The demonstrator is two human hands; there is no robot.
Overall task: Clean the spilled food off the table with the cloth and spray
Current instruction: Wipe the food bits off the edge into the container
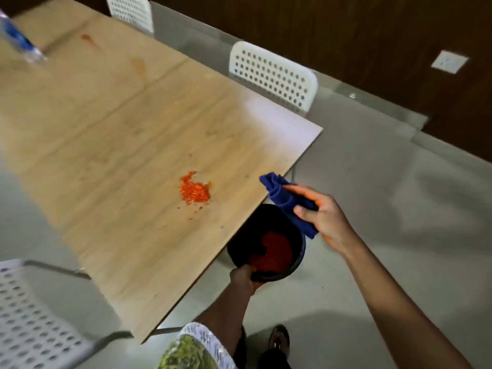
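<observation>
Grey floor (372, 182) and dark wood wall panels (346, 35) around a long light-wood tabletop (106, 129), with white perforated plastic chairs (274, 75) along its far side and another at the near left corner. Pretty much in the middle of the near end sits a small heap of orange-red spilled food crumbs (195, 189), with a few loose bits scattered just below it. Further up the tabletop there are two faint orange smears (138, 65). Way off at the top left stands a clear spray bottle with a blue label (20, 39), blurry, well apart from the mess.

The right hand (323, 217) pinches a folded dark blue cloth (286, 201) between thumb and fingers, held in the air just past the tabletop's edge, not touching the spill. The left hand (243, 276) grips the rim of a round black bucket (299, 251), thumb hooked inside, holding it right below the tabletop edge under the cloth. Inside the bucket there's already a red-orange layer at the bottom.
</observation>
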